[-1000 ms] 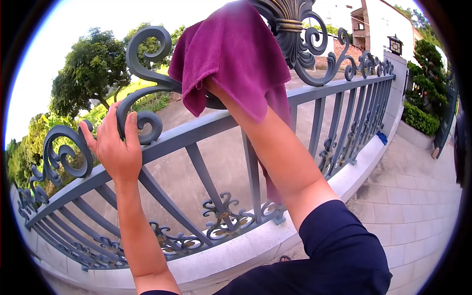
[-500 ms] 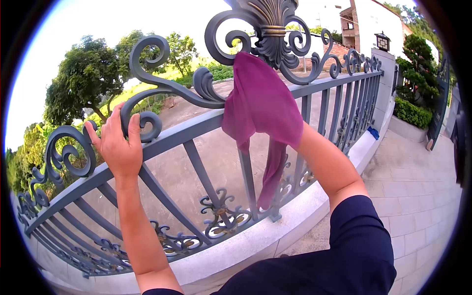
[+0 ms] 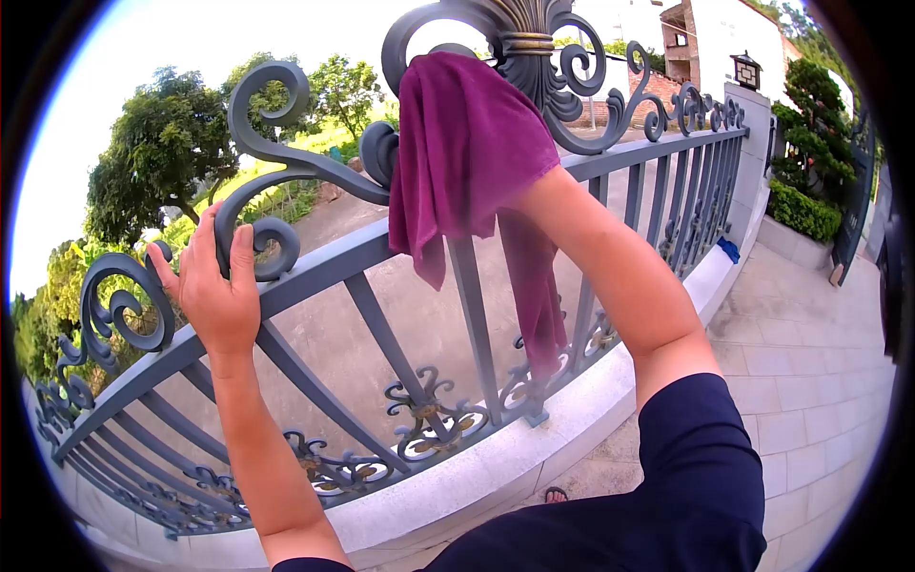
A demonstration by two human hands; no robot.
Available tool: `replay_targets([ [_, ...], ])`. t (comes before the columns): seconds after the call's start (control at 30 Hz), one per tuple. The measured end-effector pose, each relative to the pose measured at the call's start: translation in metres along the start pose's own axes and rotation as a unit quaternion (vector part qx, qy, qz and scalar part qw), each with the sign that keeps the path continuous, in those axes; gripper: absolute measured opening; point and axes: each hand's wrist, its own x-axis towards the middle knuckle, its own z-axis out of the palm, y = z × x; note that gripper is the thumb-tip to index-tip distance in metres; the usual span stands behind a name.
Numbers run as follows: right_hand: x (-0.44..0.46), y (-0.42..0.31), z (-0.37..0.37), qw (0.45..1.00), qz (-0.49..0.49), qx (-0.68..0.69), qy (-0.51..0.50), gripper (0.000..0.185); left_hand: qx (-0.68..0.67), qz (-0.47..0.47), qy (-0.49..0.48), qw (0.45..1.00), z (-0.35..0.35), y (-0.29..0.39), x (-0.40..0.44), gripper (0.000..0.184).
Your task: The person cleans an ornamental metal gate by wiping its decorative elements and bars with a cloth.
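Note:
A purple cloth (image 3: 467,143) covers my right hand and presses against the curled ironwork beside the fence's central ornament (image 3: 527,43). The fingers are hidden underneath, and one long end of the fabric hangs down along the bars. On the left, my left hand (image 3: 221,296) rests at the top rail (image 3: 329,264) of the grey metal fence. Its fingers are stretched up and spread, touching an S-shaped scroll (image 3: 276,164), with the thumb in front of the curl.
The fence stands on a pale stone ledge (image 3: 477,496). A blue cloth (image 3: 728,250) lies on the ledge at right, near a pillar with a lantern (image 3: 745,71). Paving (image 3: 801,381) runs along the right. A sandalled foot (image 3: 556,495) shows below.
My right hand has moved left and slightly up with the purple cloth over the scrollwork. The left hand stays on the same scroll; the view has shifted slightly.

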Motion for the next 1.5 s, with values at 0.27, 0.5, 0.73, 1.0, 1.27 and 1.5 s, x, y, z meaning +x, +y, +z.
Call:
replay_targets([
  [0.27,0.03,-0.036,0.007,0.958,0.247,0.128,-0.071,0.075,0.009,-0.003,0.0,1.0,0.003,-0.002,0.001,0.042],
  [0.5,-0.015,-0.058,0.057,0.972,0.208,0.096,0.057,0.075,-0.006,0.003,0.021,1.0,0.003,0.001,0.001,0.043],
  [0.73,-0.035,-0.098,0.028,0.966,0.159,0.199,0.05,0.075,0.012,0.003,0.005,1.0,-0.002,0.004,0.002,0.039],
  [1.0,-0.026,-0.047,0.026,0.992,0.078,0.036,0.096,0.085,0.006,0.007,0.012,1.0,-0.001,0.004,0.002,0.043],
  [1.27,-0.005,-0.065,0.045,0.896,0.17,0.405,0.062,0.067,0.015,0.006,0.031,0.999,0.002,0.005,0.002,0.043],
  [1.5,-0.022,-0.023,0.007,0.973,0.046,0.18,0.138,0.069,0.027,0.012,0.034,0.999,0.002,0.007,0.003,0.043],
])
